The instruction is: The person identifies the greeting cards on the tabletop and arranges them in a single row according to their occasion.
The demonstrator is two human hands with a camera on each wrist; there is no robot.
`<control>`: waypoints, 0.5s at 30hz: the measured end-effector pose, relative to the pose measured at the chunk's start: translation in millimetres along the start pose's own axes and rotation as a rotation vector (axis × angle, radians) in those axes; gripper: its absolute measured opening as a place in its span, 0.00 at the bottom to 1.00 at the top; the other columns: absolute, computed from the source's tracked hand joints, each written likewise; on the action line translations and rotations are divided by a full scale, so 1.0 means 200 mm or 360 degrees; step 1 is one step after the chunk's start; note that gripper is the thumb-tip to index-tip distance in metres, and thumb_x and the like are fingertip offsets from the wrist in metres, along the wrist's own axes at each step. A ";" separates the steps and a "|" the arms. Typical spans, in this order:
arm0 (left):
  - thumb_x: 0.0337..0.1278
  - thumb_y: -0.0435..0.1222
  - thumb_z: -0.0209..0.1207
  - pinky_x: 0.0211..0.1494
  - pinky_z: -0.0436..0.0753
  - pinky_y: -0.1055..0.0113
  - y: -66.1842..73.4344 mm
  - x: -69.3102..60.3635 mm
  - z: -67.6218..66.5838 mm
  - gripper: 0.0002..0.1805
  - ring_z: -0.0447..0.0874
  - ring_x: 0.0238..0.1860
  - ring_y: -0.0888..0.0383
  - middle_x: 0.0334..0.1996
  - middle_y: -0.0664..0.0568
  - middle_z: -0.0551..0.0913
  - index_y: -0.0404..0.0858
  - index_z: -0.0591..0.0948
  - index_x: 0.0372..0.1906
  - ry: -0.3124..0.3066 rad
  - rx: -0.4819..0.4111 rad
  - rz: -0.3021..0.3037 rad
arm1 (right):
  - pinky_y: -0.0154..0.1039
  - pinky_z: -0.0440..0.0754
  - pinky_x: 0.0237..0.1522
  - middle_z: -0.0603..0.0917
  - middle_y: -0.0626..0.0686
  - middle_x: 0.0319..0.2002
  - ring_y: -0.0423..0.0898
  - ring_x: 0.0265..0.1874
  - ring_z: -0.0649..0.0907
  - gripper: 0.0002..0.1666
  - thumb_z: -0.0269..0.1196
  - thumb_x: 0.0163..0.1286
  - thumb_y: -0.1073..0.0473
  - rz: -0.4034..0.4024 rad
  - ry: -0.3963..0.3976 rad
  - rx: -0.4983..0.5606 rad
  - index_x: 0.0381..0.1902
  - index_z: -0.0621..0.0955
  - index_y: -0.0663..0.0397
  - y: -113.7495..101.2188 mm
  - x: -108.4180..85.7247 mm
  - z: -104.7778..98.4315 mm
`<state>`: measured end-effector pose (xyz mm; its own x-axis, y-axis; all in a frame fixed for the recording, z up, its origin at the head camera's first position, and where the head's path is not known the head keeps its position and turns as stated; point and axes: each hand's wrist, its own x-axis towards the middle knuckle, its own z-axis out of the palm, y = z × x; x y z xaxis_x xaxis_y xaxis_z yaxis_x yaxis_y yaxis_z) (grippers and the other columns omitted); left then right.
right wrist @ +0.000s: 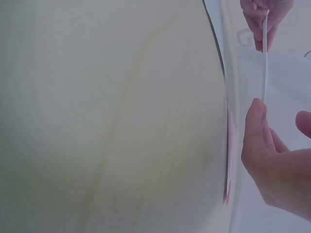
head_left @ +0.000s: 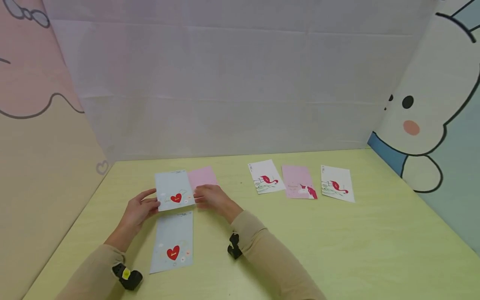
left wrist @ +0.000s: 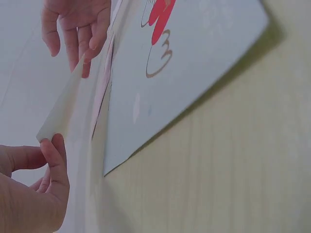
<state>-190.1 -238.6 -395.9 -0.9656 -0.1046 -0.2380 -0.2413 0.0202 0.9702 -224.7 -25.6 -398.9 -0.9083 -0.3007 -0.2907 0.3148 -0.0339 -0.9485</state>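
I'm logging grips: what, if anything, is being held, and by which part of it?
The raised heart card: the left hand pinches its left edge near the lower corner; the right hand touches its right edge, thumb apart.

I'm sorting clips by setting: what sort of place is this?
Probably a work or filming booth: a yellow table, a creased white sheet behind it, and cartoon panels on both sides.
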 end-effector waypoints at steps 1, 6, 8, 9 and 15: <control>0.55 0.24 0.51 0.31 0.79 0.73 0.00 0.00 0.01 0.32 0.77 0.25 0.64 0.28 0.58 0.77 0.29 0.55 0.64 -0.0004 0.0006 0.0002 | 0.40 0.78 0.40 0.79 0.57 0.37 0.48 0.36 0.80 0.21 0.54 0.64 0.61 -0.0006 0.0005 -0.0013 0.53 0.70 0.67 0.00 0.00 -0.01; 0.54 0.25 0.52 0.32 0.79 0.72 0.02 -0.01 0.04 0.31 0.77 0.27 0.63 0.32 0.54 0.78 0.29 0.55 0.64 -0.0028 0.0039 0.0018 | 0.37 0.79 0.37 0.79 0.55 0.35 0.45 0.32 0.79 0.18 0.56 0.62 0.65 -0.0034 0.0050 -0.0092 0.50 0.74 0.64 -0.02 -0.02 -0.04; 0.54 0.26 0.53 0.34 0.79 0.72 0.02 -0.02 0.06 0.31 0.78 0.28 0.63 0.35 0.51 0.77 0.29 0.56 0.63 -0.0035 0.0066 0.0029 | 0.36 0.79 0.36 0.79 0.55 0.34 0.44 0.29 0.79 0.17 0.56 0.60 0.67 -0.0056 0.0062 -0.0076 0.49 0.75 0.64 -0.02 -0.03 -0.05; 0.53 0.26 0.54 0.34 0.79 0.71 0.01 -0.02 0.07 0.31 0.78 0.29 0.62 0.36 0.49 0.78 0.30 0.57 0.63 -0.0029 0.0059 0.0024 | 0.36 0.79 0.36 0.78 0.55 0.33 0.44 0.29 0.78 0.17 0.57 0.60 0.68 -0.0068 0.0065 -0.0065 0.49 0.75 0.64 -0.02 -0.03 -0.06; 0.55 0.30 0.55 0.37 0.79 0.70 0.02 -0.03 0.10 0.31 0.78 0.34 0.59 0.48 0.37 0.72 0.33 0.59 0.63 -0.0038 0.0141 0.0012 | 0.36 0.79 0.36 0.78 0.56 0.35 0.45 0.28 0.78 0.18 0.57 0.58 0.71 -0.0103 0.0056 -0.0047 0.48 0.75 0.65 -0.02 -0.06 -0.10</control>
<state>-187.3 -217.9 -392.4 -0.9693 -0.0805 -0.2325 -0.2404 0.1087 0.9646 -221.0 -3.7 -394.1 -0.9358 -0.2651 -0.2324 0.2474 -0.0240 -0.9686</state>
